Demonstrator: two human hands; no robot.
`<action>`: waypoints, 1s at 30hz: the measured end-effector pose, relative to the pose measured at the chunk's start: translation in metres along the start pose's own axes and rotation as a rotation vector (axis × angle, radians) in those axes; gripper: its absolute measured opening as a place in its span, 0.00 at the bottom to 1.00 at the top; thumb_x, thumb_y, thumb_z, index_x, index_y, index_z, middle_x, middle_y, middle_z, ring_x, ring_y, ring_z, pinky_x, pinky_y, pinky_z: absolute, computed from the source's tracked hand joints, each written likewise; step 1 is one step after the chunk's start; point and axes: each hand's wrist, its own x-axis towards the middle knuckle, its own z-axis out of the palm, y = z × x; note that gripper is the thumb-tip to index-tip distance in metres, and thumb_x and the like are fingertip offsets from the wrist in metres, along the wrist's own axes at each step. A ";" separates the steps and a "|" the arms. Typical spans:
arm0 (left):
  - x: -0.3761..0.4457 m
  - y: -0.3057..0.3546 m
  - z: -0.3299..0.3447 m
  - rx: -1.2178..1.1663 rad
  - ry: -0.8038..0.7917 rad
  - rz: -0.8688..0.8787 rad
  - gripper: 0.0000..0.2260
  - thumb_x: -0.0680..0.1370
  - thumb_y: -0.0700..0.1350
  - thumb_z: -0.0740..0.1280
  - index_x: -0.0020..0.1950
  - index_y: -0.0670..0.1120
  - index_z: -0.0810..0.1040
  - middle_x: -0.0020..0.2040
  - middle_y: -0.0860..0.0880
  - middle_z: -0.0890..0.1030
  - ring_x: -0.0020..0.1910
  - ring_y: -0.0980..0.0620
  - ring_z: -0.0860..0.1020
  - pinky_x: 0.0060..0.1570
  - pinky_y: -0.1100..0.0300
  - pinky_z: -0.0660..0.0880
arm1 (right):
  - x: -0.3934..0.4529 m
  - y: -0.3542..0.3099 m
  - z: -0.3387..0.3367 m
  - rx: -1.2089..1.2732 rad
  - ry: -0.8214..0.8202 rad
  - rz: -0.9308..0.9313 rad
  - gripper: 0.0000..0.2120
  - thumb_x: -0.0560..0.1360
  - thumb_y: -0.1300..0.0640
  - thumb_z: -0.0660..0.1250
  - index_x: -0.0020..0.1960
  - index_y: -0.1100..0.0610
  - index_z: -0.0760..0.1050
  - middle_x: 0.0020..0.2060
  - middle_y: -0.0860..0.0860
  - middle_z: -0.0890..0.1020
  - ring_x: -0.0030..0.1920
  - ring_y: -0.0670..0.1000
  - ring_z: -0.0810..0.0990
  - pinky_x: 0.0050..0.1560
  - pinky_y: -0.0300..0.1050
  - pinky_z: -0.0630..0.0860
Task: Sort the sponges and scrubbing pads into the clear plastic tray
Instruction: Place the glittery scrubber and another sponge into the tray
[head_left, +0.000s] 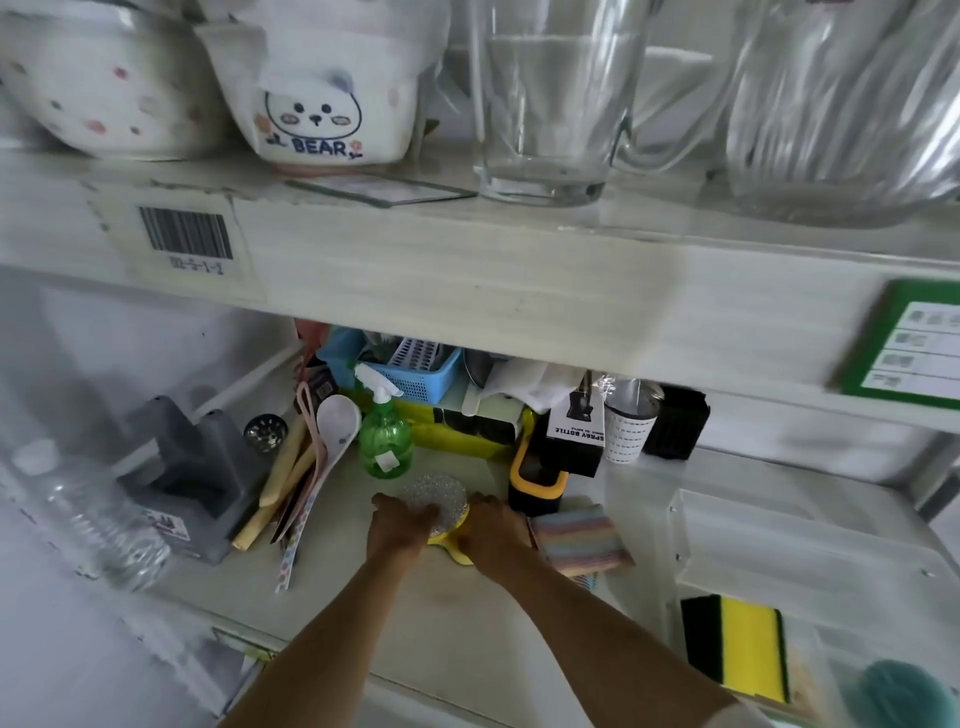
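From the head camera, both hands reach under the upper shelf onto the lower shelf (363, 618). The left hand (397, 525) and right hand (493, 530) close from either side on a round silvery scrubbing pad (435, 496) that sits on a yellow sponge (453, 545); fingers are curled in against the pile, so both hands look clamped on it rather than spread, though the fingertips themselves are hidden behind the pad.

To do this step well, I would judge it best to lift pad and sponge together as one stack, thumbs under the yellow piece, keeping it level so the round pad does not slide off, and to draw the stack back low enough to clear the shelf edge above. The green spray bottle (385, 439) stands just behind the pad and could be tipped by a careless lift. The striped pastel cloth (581, 538) lies just right of the right hand and probably comes next.

Containers: the clear plastic tray (810, 525) sits at the right of the shelf; its near compartment holds a yellow, green and black sponge (737, 647), with a teal scrubber (898, 696) in the corner beside it; the far compartments look bare. A blue basket (410, 374) at the back holds slotted plastic items too blurred to name
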 end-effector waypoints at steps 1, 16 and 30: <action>0.000 -0.001 -0.001 -0.011 0.008 0.003 0.34 0.72 0.50 0.72 0.67 0.33 0.60 0.68 0.35 0.73 0.66 0.37 0.73 0.61 0.50 0.72 | -0.001 -0.003 0.000 -0.016 -0.006 0.005 0.15 0.76 0.58 0.63 0.62 0.58 0.71 0.60 0.58 0.78 0.61 0.60 0.76 0.57 0.50 0.72; -0.043 0.015 0.000 -0.327 0.162 0.220 0.28 0.70 0.48 0.71 0.66 0.38 0.70 0.61 0.37 0.76 0.60 0.38 0.75 0.59 0.47 0.75 | -0.028 0.003 -0.013 0.441 -0.061 0.291 0.31 0.71 0.44 0.67 0.67 0.60 0.66 0.64 0.58 0.74 0.67 0.58 0.70 0.64 0.50 0.69; -0.148 0.100 0.055 -0.624 0.062 0.499 0.26 0.70 0.49 0.59 0.64 0.36 0.69 0.61 0.35 0.75 0.59 0.39 0.75 0.59 0.46 0.73 | -0.111 0.090 -0.078 0.714 0.474 0.437 0.16 0.72 0.49 0.66 0.54 0.56 0.67 0.52 0.58 0.82 0.54 0.61 0.80 0.43 0.49 0.71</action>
